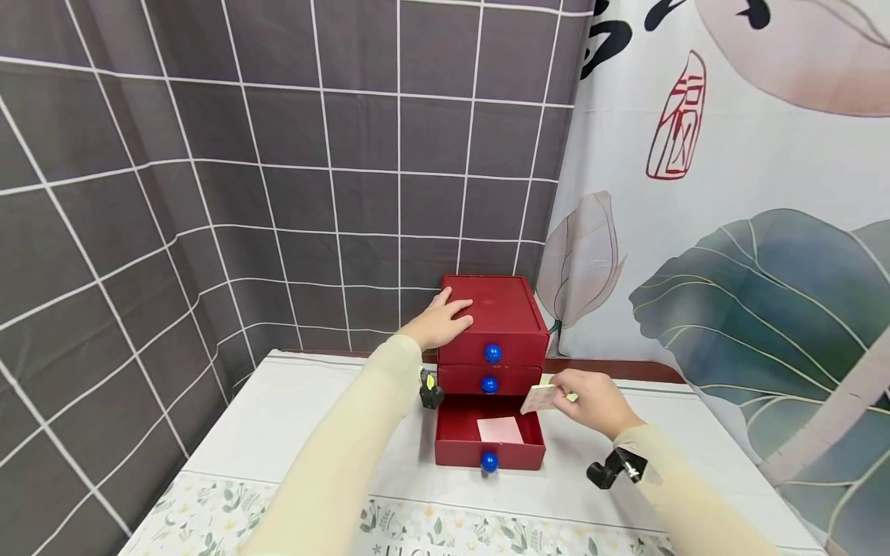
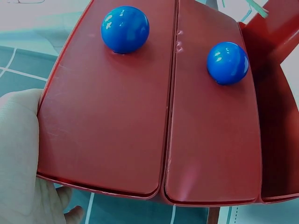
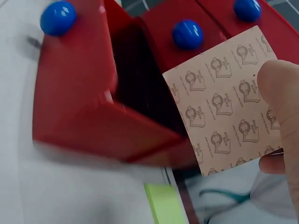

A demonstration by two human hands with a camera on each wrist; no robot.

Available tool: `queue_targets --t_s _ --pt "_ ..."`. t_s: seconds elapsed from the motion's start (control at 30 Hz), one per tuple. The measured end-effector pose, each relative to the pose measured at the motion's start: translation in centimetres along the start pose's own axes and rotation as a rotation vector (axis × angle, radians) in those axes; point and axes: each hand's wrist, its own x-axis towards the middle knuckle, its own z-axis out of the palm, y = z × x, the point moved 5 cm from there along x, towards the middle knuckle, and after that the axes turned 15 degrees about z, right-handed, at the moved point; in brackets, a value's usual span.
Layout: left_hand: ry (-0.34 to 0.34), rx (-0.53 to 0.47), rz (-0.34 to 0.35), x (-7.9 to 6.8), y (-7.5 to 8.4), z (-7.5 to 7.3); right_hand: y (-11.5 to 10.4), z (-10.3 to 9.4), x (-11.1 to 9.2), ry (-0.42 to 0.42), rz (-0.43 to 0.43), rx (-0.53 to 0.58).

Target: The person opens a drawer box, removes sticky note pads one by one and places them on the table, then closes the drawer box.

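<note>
My right hand [image 1: 587,401] pinches a square sticky-note pad [image 3: 222,100] between thumb and fingers, at the right side of the pulled-out bottom drawer [image 1: 455,454]. Small repeated figures are printed on the pad's pale face. Inside that drawer lies a pink note [image 1: 499,430]. The drawer belongs to a small red cabinet [image 1: 497,301] with blue ball knobs; the two drawers above are closed. My left hand [image 1: 439,320] rests on the cabinet's upper left edge, fingers spread over the top in the head view.
A yellow-green slip [image 3: 166,203] lies on the white-covered table [image 1: 334,394] right of the cabinet. Behind stand a dark gridded curtain [image 1: 348,131] and a white cloth with painted leaves [image 1: 758,293]. A floral strip [image 1: 445,525] runs along the table's front.
</note>
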Motion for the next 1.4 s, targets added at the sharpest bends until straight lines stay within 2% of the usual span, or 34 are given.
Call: queue_targets --t_s 0.2,0.5,0.6,0.9,1.03,1.17,1.27,1.4 --pt "-0.002 -0.014 -0.003 0.0 -0.1 0.1 2.5 -0.1 -1.3 0.004 0.114 -0.066" --pt "-0.001 -0.021 0.001 0.0 0.0 0.1 4.9 0.8 -3.5 0.014 0.198 -0.138" --pt "0.004 -0.018 0.003 0.1 -0.2 0.1 5.1 1.2 -4.0 0.005 0.182 -0.164" --pt "-0.002 -0.019 -0.001 0.1 -0.3 0.3 4.1 2.9 -6.2 -0.024 0.044 -0.243" --pt "0.004 -0.027 0.002 0.1 -0.4 0.3 3.4 3.3 -6.9 -0.046 -0.036 -0.233" --pt "0.011 -0.029 0.003 0.2 -0.5 0.2 2.9 4.0 -7.7 -0.111 -0.091 -0.202" --pt "0.008 -0.032 -0.001 0.1 -0.7 0.2 2.8 4.4 -8.2 -0.169 -0.103 -0.188" --pt "0.007 -0.034 0.003 0.1 -0.7 0.1 2.8 4.7 -8.6 -0.227 -0.074 -0.174"
